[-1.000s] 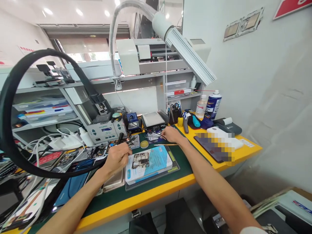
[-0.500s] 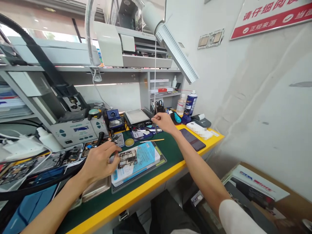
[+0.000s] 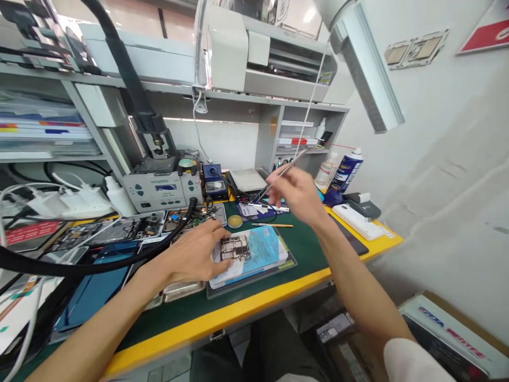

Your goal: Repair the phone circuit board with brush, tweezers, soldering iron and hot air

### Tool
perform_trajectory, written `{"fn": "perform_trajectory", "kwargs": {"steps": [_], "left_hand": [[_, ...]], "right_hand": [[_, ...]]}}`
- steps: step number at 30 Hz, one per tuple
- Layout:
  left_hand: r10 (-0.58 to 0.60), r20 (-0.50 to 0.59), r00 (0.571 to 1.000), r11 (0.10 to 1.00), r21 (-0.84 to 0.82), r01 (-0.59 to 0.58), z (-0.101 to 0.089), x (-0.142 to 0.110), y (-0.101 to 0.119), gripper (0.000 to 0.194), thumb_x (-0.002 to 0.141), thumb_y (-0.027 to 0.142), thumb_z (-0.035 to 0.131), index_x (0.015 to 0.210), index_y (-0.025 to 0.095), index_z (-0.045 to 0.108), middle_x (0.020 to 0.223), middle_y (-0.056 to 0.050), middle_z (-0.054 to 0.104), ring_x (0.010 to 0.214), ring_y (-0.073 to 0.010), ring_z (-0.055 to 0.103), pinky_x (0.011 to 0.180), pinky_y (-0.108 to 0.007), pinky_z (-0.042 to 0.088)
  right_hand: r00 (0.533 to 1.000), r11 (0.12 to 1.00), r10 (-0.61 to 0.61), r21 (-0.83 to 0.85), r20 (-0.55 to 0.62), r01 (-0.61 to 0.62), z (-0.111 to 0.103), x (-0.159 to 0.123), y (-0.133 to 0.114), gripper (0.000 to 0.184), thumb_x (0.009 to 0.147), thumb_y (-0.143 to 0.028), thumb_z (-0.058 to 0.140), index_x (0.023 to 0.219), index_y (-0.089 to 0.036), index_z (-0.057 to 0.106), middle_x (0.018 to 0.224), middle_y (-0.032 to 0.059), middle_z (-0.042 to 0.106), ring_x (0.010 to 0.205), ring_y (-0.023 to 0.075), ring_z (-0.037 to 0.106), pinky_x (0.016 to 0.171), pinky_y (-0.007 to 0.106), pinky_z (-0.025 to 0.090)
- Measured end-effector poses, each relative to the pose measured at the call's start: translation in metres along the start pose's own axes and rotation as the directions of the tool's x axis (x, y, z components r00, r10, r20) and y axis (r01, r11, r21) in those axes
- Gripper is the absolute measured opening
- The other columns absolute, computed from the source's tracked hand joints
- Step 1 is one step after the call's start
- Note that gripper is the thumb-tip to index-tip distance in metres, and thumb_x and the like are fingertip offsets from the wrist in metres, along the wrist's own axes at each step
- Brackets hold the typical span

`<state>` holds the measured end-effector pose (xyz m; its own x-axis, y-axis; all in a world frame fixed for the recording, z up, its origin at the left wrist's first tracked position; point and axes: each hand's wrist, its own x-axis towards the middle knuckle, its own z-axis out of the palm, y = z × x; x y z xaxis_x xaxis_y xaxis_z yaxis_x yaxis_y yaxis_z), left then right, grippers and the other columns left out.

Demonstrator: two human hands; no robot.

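While the circuit board [image 3: 235, 248] lies on the blue-and-white box [image 3: 265, 245], left hand's grip [image 3: 196, 252] spans the board's left end, thumb and fingers apart; can't tell if clamped. Right hand's grip [image 3: 296, 193] pinches tweezers [image 3: 284, 172]. Best steady board by edges, tweezers light.

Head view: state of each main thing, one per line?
Blue-and-white pack: lying flat
Circuit board: flat on the pack
Tweezers: slanted, held
Left hand: thumb and fingers apart at the board
Right hand: closed on the tweezers
Spray can: upright
Lamp: lit or not unclear
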<state>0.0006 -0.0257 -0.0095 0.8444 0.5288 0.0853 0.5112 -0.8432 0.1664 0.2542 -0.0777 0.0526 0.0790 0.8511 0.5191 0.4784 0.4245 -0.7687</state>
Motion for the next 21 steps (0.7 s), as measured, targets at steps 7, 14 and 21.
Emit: {"fn": "perform_trajectory", "kwargs": {"steps": [7,14,21], "left_hand": [[0.007,-0.079,0.997,1.000,-0.016,-0.009,0.003,0.003,0.000,0.054,0.083,0.051,0.064,0.123,0.014,0.063,0.111,-0.013,0.064,0.103,-0.0321,0.063,0.086,-0.042,0.051],[0.028,-0.097,0.995,0.999,-0.035,-0.031,0.006,0.003,-0.005,0.051,0.081,0.051,0.066,0.116,0.014,0.064,0.109,-0.012,0.062,0.099,-0.0315,0.062,0.084,-0.042,0.051],[-0.046,-0.211,0.976,0.973,-0.232,-0.005,0.014,0.009,-0.011,0.033,0.094,0.039,0.054,0.114,0.016,0.067,0.103,-0.009,0.066,0.100,-0.0268,0.062,0.089,-0.041,0.049]], "right_hand": [[0.938,0.996,-0.005,-0.077,0.346,0.033,0.059,0.001,0.022,0.008,0.089,-0.021,0.052,0.085,-0.017,0.058,0.065,-0.0028,0.057,0.058,0.0130,0.052,0.056,0.025,0.037],[0.945,0.987,-0.125,-0.054,0.302,0.148,0.060,-0.010,0.044,0.006,0.086,-0.017,0.053,0.081,-0.019,0.055,0.065,-0.0045,0.050,0.054,0.0114,0.044,0.055,0.025,0.032],[0.906,0.980,-0.136,-0.079,0.401,0.182,0.051,-0.009,0.047,0.004,0.086,-0.016,0.053,0.084,-0.019,0.054,0.061,-0.0058,0.047,0.053,0.0119,0.043,0.056,0.025,0.031]]}}
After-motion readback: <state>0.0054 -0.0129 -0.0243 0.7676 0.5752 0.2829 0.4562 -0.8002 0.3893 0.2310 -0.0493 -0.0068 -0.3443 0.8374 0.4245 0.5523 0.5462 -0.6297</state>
